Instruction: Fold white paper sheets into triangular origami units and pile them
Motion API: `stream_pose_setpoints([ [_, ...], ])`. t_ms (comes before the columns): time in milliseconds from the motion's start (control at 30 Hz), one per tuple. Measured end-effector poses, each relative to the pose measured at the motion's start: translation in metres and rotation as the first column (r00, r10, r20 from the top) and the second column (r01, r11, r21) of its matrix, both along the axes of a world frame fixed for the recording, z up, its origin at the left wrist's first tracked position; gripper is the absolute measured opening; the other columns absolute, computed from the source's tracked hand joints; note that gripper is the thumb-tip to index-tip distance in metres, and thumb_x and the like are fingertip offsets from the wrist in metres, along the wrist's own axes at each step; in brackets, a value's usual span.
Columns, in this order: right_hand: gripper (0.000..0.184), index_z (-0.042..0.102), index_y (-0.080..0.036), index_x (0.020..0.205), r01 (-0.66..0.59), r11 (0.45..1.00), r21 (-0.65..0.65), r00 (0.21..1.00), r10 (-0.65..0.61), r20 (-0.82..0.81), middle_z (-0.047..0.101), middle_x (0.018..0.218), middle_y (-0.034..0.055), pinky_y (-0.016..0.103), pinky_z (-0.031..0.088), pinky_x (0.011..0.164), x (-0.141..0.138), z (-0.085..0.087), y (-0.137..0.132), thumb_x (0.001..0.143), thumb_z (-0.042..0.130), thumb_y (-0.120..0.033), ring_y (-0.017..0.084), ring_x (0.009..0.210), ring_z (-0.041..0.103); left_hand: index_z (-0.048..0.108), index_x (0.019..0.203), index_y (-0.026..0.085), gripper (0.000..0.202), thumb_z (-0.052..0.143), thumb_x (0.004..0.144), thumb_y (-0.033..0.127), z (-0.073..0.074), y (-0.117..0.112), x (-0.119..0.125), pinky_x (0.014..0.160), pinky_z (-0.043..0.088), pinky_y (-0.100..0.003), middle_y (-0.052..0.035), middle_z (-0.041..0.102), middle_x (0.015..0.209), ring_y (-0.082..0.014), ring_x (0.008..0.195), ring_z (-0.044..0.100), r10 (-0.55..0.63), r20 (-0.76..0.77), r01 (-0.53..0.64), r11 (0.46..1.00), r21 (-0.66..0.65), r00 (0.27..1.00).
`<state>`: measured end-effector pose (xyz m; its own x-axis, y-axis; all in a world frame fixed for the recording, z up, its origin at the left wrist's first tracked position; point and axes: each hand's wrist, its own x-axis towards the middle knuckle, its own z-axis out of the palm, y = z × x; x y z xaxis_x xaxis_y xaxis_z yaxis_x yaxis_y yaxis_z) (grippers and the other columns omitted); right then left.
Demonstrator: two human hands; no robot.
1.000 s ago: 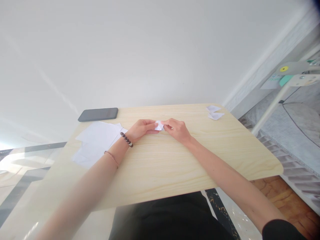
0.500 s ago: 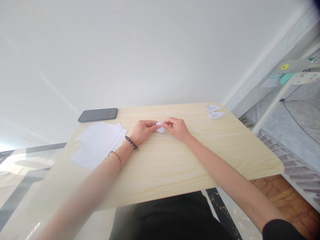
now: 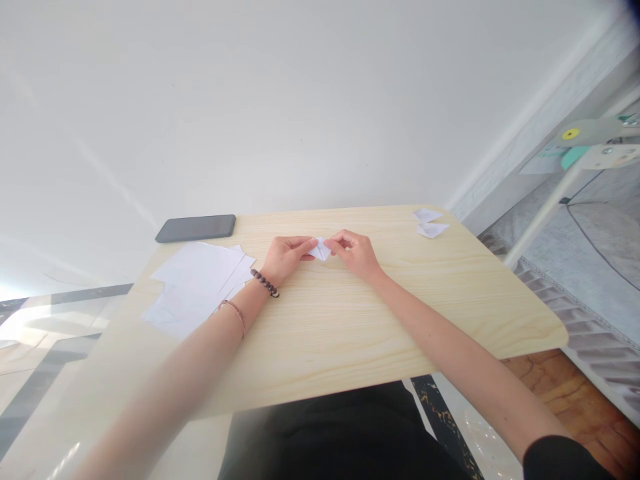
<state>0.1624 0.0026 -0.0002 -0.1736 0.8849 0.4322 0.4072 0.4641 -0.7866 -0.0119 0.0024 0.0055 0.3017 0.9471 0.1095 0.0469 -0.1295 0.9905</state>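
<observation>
A small piece of folded white paper (image 3: 321, 250) is held between both hands over the middle of the table (image 3: 320, 333). My left hand (image 3: 287, 259) pinches its left side, thumb on top and fingers behind. At the paper's right side, my right hand (image 3: 356, 253) grips the edge between thumb and forefinger. Creases show on the face toward me; the fingers cover both side edges. To the left of my left hand lies a loose pile of white paper sheets (image 3: 193, 283), partly behind my forearm.
A dark phone (image 3: 196, 229) lies at the table's far left corner. Two folded paper pieces (image 3: 432, 230) rest near the far right corner. A white wall (image 3: 310, 107) stands behind the table, and a white metal pole (image 3: 543, 217) rises at the right.
Both hands have risen slightly with the folded paper. The fingers have shifted on it, and more of its creased face shows between them.
</observation>
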Motion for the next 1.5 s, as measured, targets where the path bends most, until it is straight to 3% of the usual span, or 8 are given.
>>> stream_pose_setpoints([
  [167,0.027,0.058,-0.017,0.067,-0.041,0.997,-0.061,0.998,0.039,-0.046,0.061,0.064,0.0004,0.023,0.042,0.059,0.0004,-0.0015,0.0004,0.075,0.053,-0.041,0.011,0.059,0.055,0.065,0.088,0.013,0.039,0.055,0.073,0.047,0.0004,-0.0012,-0.0002,0.079,0.046,-0.032,-0.0075,0.065,0.093,-0.0199,0.087,0.058,0.002,-0.097,0.008,0.995,0.104,0.995],
  [433,0.020,0.059,-0.017,0.077,-0.071,0.997,0.031,0.997,0.070,0.033,0.062,0.074,0.0012,0.023,0.042,0.060,-0.0013,-0.0029,-0.0013,0.076,0.051,-0.036,0.010,0.063,0.054,0.060,0.080,0.015,0.033,0.054,0.073,0.046,-0.0004,-0.0043,0.0011,0.070,0.046,-0.028,-0.0051,0.064,0.080,-0.0163,0.075,0.058,0.028,-0.254,0.024,0.980,0.200,0.967],
  [600,0.020,0.058,-0.017,0.077,-0.057,0.998,-0.014,0.998,0.057,-0.029,0.062,0.074,0.0018,0.024,0.043,0.063,-0.0015,-0.0049,-0.0001,0.077,0.050,-0.035,0.011,0.067,0.055,0.057,0.091,0.015,0.037,0.060,0.068,0.044,-0.0031,-0.0051,0.0032,0.070,0.045,-0.028,-0.0048,0.063,0.085,-0.0162,0.076,0.058,-0.014,-0.245,0.056,0.985,0.164,0.969],
  [933,0.021,0.055,-0.016,0.075,-0.177,0.974,-0.142,0.977,0.157,-0.143,0.058,0.071,0.0009,0.024,0.045,0.063,-0.0005,-0.0033,0.0013,0.076,0.051,-0.037,0.010,0.063,0.054,0.059,0.083,0.014,0.031,0.060,0.068,0.042,-0.0045,-0.0009,0.0024,0.065,0.045,-0.029,-0.0040,0.064,0.076,-0.0168,0.070,0.058,-0.009,-0.257,0.041,0.992,0.117,0.966],
  [1067,0.022,0.055,-0.017,0.076,-0.136,0.980,-0.142,0.974,0.106,-0.201,0.059,0.072,0.0014,0.023,0.046,0.060,0.0003,-0.0048,0.0035,0.075,0.053,-0.039,0.011,0.065,0.055,0.056,0.093,0.014,0.038,0.062,0.067,0.041,-0.0038,-0.0024,0.0047,0.066,0.046,-0.029,-0.0046,0.064,0.079,-0.0170,0.073,0.059,-0.070,-0.129,0.076,0.996,0.045,0.989],
  [1167,0.024,0.056,-0.017,0.078,-0.122,0.979,-0.165,0.968,0.081,-0.239,0.059,0.073,0.0019,0.022,0.046,0.056,0.0007,-0.0059,0.0041,0.074,0.053,-0.040,0.011,0.066,0.055,0.059,0.091,0.014,0.040,0.062,0.065,0.044,-0.0031,-0.0028,0.0032,0.060,0.043,-0.026,-0.0034,0.064,0.074,-0.0158,0.068,0.058,-0.097,-0.192,0.102,0.995,0.015,0.977],
  [1333,0.023,0.057,-0.016,0.077,-0.144,0.971,-0.189,0.975,0.106,-0.196,0.061,0.074,0.0024,0.024,0.047,0.061,-0.0001,-0.0063,0.0043,0.073,0.055,-0.038,0.011,0.064,0.055,0.064,0.077,0.016,0.034,0.059,0.065,0.048,0.0003,-0.0017,-0.0021,0.052,0.035,-0.024,0.0004,0.061,0.063,-0.0122,0.055,0.051,-0.038,-0.427,0.093,0.990,0.109,0.903],
  [1500,0.021,0.058,-0.016,0.076,-0.019,0.992,-0.122,0.999,0.015,-0.036,0.062,0.072,0.0021,0.024,0.044,0.059,-0.0003,-0.0098,0.0062,0.074,0.054,-0.037,0.010,0.061,0.054,0.061,0.090,0.018,0.035,0.055,0.070,0.047,0.0000,-0.0001,-0.0041,0.067,0.039,-0.028,-0.0029,0.062,0.079,-0.0172,0.072,0.054,0.146,-0.566,0.073,0.935,0.346,0.811],
])
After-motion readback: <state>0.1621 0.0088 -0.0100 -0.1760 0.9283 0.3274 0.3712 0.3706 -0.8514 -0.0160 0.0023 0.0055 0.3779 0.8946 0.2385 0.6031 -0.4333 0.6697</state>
